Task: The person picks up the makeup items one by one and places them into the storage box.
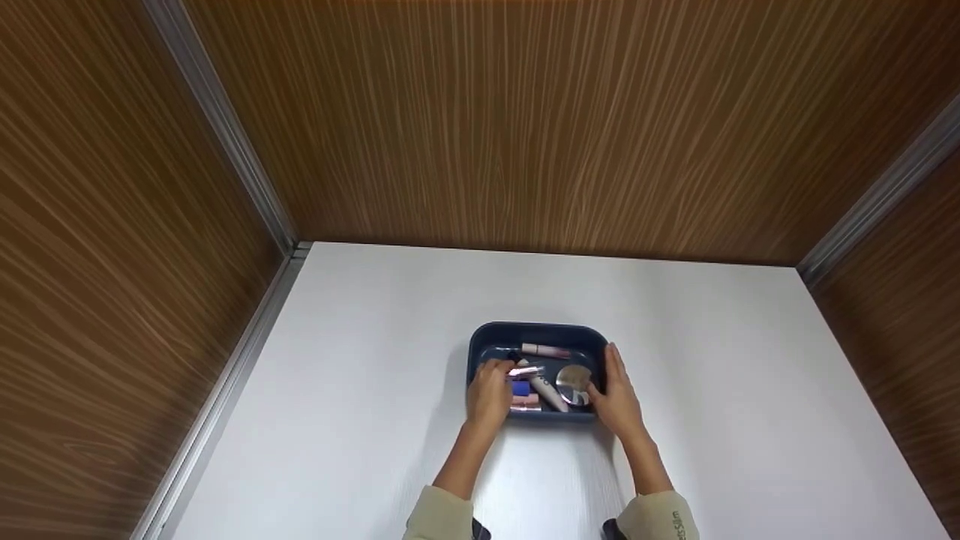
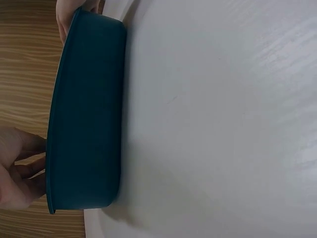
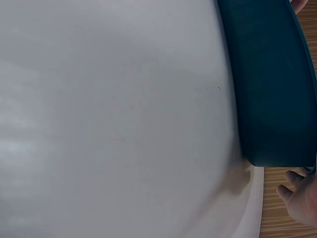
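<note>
A dark blue rectangular bin [image 1: 536, 417] with rounded corners stands on the white table, with small cosmetics inside. My left hand [image 1: 489, 394] reaches over its left side, fingertips pinching a shiny pinkish lip gloss tube [image 1: 527, 371]. My right hand [image 1: 619, 397] grips the bin's right wall, fingers along the outside and thumb inside, right at the edge of a round silver compact [image 1: 573, 384]. Between the hands lie a white tube [image 1: 550, 394], a blue item [image 1: 520, 388] and pink items [image 1: 525, 403]. Another pink tube [image 1: 545, 350] rests near the back wall.
The white table [image 1: 360, 420] extends around the bin on every side. Wood-grain panels [image 1: 487, 127] enclose it at the back, left and right, with grey metal strips [image 1: 225, 112] at the corners.
</note>
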### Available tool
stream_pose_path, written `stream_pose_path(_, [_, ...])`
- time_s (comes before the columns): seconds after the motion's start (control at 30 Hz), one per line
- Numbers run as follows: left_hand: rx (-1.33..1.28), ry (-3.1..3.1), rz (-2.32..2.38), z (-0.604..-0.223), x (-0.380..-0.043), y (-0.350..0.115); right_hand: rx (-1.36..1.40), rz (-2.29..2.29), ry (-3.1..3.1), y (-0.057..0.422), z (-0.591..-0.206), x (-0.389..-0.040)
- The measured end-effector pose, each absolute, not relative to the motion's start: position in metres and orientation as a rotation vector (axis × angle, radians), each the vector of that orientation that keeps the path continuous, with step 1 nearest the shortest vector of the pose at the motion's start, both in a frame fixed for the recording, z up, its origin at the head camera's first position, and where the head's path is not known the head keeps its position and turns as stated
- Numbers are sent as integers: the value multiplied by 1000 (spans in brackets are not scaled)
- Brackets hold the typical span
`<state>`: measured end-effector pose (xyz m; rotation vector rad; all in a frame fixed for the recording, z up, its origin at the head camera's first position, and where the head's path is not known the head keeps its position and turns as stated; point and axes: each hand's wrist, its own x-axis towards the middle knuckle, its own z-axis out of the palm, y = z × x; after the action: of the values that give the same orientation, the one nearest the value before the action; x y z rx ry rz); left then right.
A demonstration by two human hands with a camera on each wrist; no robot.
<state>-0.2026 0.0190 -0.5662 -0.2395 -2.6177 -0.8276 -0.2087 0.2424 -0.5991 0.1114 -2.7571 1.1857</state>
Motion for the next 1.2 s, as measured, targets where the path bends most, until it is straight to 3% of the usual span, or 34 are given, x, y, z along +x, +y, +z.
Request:
stream_pose_path(0.87, [-218,-2594,-963,-550,-217,1,144,1353,-2687,254,-593,-212])
stream_pose_path(1.2, [-186,-2542,-935,-535,-238,-28,127,1229,-2602,284,-569,-222])
